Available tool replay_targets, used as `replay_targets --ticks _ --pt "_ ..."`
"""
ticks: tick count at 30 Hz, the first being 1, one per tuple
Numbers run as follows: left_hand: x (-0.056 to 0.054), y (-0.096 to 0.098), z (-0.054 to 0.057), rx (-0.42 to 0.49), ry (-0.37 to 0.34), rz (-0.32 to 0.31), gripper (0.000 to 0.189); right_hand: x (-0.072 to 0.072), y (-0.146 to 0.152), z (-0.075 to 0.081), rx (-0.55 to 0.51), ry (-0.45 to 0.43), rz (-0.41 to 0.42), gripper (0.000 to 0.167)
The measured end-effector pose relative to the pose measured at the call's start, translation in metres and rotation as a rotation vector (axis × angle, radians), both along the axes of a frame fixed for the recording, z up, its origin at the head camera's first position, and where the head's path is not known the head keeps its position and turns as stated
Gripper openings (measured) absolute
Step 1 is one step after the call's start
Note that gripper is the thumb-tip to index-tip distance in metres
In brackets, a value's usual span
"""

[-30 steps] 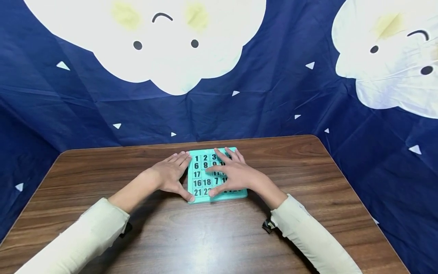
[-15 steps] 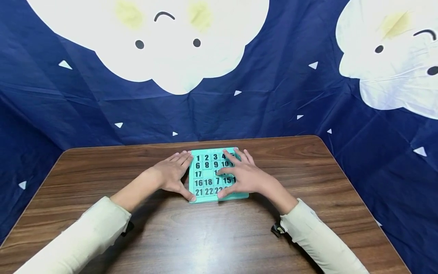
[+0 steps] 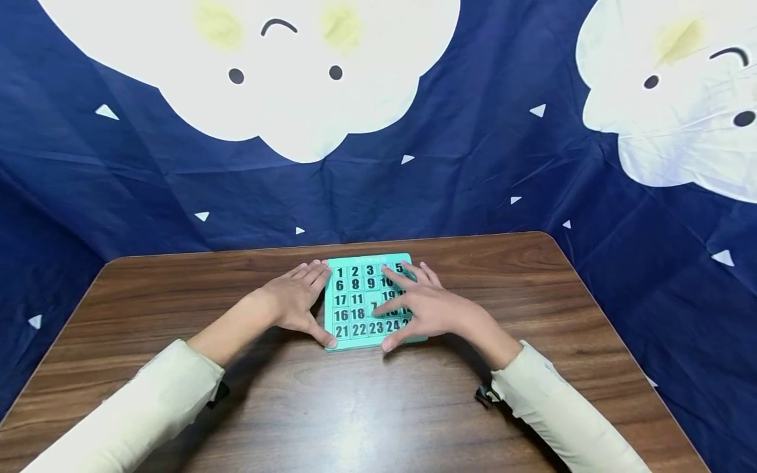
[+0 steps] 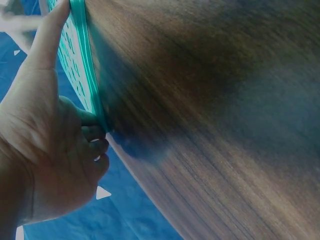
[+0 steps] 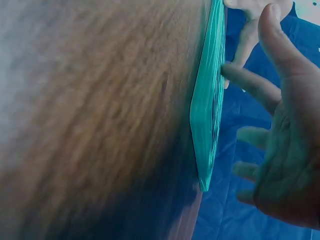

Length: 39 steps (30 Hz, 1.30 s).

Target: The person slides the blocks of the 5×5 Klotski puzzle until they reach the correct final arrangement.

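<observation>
A turquoise sliding number puzzle (image 3: 357, 341) lies flat near the table's far edge, its black-numbered tiles set in a square frame. My left hand (image 3: 292, 302) spans the frame's left side, thumb on the near corner and straight fingers at the far corner; the left wrist view shows the thumb along the turquoise edge. Over the right part spreads my right hand (image 3: 434, 309), index fingertip on the 7 tile (image 3: 374, 306), thumb by the near edge. The 7 sits slightly above its row, at the gap right of the 11. Some right-hand tiles are hidden.
The brown wooden table (image 3: 349, 407) extends around the puzzle. A dark blue cloth (image 3: 367, 197) with white clouds and small triangles hangs behind the table and along its sides.
The 11 tile has slid left into the former gap beside the 17. The 7 has shifted slightly away from me. My right hand has moved rightward; my left hand stays in place.
</observation>
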State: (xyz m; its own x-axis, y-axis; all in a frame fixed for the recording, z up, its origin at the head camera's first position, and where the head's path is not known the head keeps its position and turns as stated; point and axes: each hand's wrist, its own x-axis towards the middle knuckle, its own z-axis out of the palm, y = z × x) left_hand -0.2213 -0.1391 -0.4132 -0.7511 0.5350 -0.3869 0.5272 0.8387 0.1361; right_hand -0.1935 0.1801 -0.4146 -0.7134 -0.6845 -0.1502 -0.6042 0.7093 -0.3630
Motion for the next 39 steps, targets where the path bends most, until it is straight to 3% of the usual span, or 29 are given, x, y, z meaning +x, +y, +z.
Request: replay_targets --ticks 4,10,15,20,26,32,36,39 --pt "-0.001 0.0 0.0 -0.002 0.002 -0.001 0.16 -0.004 -0.01 0.0 0.023 0.05 -0.021 0.072" --pt "-0.001 0.0 0.0 0.006 -0.005 -0.002 0.158 0.001 -0.02 0.0 0.023 0.009 0.047 0.069" --pt "-0.001 -0.001 -0.001 0.015 0.005 -0.011 0.159 -0.002 -0.016 0.006 0.038 0.052 -0.028 0.057" --pt "0.0 -0.003 -0.002 0.003 0.001 -0.001 0.159 -0.007 -0.026 0.003 0.026 0.014 -0.009 0.076" --pt "0.0 -0.003 0.001 -0.002 0.0 -0.001 0.158 -0.006 -0.033 0.006 0.029 -0.035 0.01 0.065" --pt "-0.001 -0.002 -0.001 0.0 -0.011 0.002 0.158 -0.015 -0.039 0.006 0.052 -0.001 -0.054 0.08" --pt "-0.001 -0.002 -0.002 0.003 -0.009 -0.001 0.158 -0.017 -0.034 0.005 0.057 -0.039 -0.016 0.071" --pt "0.0 -0.001 -0.001 0.014 -0.002 -0.003 0.158 -0.017 -0.026 0.006 0.03 -0.031 -0.038 0.068"
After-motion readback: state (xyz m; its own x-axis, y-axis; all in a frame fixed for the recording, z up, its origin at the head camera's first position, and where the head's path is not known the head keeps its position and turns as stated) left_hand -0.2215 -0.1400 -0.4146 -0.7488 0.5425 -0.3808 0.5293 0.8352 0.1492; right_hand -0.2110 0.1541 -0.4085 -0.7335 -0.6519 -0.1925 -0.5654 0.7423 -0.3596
